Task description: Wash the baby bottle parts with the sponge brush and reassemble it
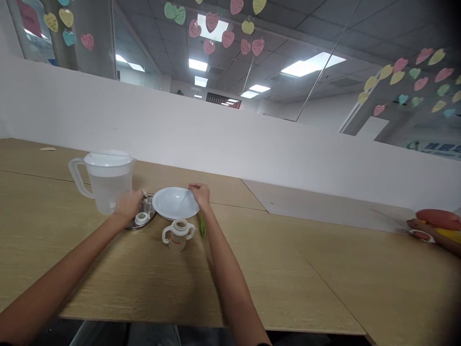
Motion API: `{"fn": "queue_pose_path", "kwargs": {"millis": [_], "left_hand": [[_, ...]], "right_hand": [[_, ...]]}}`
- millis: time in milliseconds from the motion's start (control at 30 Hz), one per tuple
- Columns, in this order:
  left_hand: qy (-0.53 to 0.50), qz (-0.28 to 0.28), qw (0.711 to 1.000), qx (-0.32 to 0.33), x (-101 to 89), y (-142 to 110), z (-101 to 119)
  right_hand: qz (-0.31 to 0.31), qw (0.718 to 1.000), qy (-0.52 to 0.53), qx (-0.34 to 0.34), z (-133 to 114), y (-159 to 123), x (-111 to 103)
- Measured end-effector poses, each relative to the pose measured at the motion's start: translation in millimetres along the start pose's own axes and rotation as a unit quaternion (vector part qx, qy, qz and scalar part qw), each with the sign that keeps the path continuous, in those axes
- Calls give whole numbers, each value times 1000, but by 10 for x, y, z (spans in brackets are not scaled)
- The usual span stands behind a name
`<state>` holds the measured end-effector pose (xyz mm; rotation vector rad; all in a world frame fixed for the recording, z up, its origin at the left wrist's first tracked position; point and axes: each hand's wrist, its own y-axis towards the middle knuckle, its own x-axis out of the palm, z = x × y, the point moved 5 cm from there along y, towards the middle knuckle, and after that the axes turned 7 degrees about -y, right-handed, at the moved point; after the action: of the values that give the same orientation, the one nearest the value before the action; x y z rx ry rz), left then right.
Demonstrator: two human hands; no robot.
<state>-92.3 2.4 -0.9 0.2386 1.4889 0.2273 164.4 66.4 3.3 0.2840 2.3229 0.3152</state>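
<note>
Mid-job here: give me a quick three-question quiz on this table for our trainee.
1. Which of the person's hands is nearer the plastic pitcher?
2. True or false: the two-handled cup stands on the near side of the white plate, closer to the person.
3. What does the left hand reach over? A) the white plate B) a round metal dish C) the two-handled cup

Key: 1. The left hand. 2. True. 3. B.
</note>
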Motion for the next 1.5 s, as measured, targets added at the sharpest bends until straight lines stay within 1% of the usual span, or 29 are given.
{"fn": "queue_pose_path", "kwargs": {"millis": [67,133,233,300,367,467,533,667,767,867,1000,1100,1167,1300,1433,1500], "left_hand": [[-2,22,1000,9,-132,-12,42],[-21,55,998,25,-277,2,108],[-94,105,988,61,-456,47,242],[-163,131,974,92,-519,74,345],[-218,146,957,122,-524,89,453],[-253,143,944,155,-427,91,607],[-259,126,942,170,-313,81,686],[-279,95,935,195,-87,44,766],[-297,88,929,201,16,8,768],[-311,91,928,182,68,-33,740],[-326,106,930,134,121,-100,677],[-337,118,927,110,191,-149,637],[-354,125,921,102,254,-177,620],[-426,124,892,90,403,-226,606],[-498,132,856,55,526,-259,574],[-516,139,844,46,571,-268,560]], "right_hand": [[19,997,69,0,-63,-17,-114],[31,993,113,-9,-156,-48,-236],[47,985,163,-33,-319,-136,-440],[61,978,191,-48,-431,-230,-587],[83,973,206,-60,-541,-349,-736],[102,968,215,-77,-691,-532,-897],[101,966,221,-93,-770,-621,-943],[85,965,216,-119,-843,-681,-922],[62,969,205,-124,-855,-661,-858],[38,972,193,-126,-870,-643,-794],[15,975,173,-139,-899,-645,-726],[-4,979,136,-152,-913,-655,-670],[-15,981,111,-155,-918,-664,-635],[-45,983,70,-165,-957,-717,-587],[-75,978,35,-192,-1031,-825,-574],[-87,974,24,-205,-1069,-885,-572]]}}
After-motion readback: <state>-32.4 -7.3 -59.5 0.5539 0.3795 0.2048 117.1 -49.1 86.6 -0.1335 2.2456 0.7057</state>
